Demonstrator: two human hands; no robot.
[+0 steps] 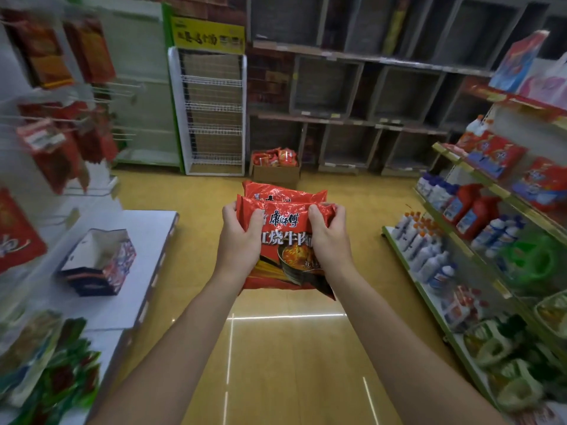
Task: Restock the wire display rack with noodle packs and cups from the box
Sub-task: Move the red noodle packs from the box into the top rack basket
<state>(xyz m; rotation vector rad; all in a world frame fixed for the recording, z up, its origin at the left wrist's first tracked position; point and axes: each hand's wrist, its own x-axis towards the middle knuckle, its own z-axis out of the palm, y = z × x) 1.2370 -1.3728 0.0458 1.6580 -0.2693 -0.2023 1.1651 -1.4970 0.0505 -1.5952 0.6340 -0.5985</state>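
Both my hands hold a stack of red noodle packs (287, 210) at chest height in the middle of the aisle. My left hand (241, 237) grips the stack's left edge and my right hand (328, 236) grips its right edge. Far ahead stands the white wire display rack (211, 113) with several bare wire shelves and a yellow sign on top. Just to its right, on the floor, sits an open cardboard box (274, 173) with more red noodle packs (277, 157) in it.
A white low shelf (144, 240) at the left carries an open blue carton (101, 262). Red packets hang on hooks at the left (46, 148). A shelving unit with bottles (460, 228) lines the right. Grey wall shelves (362, 96) stand behind the box. Yellow floor (291, 363) runs between.
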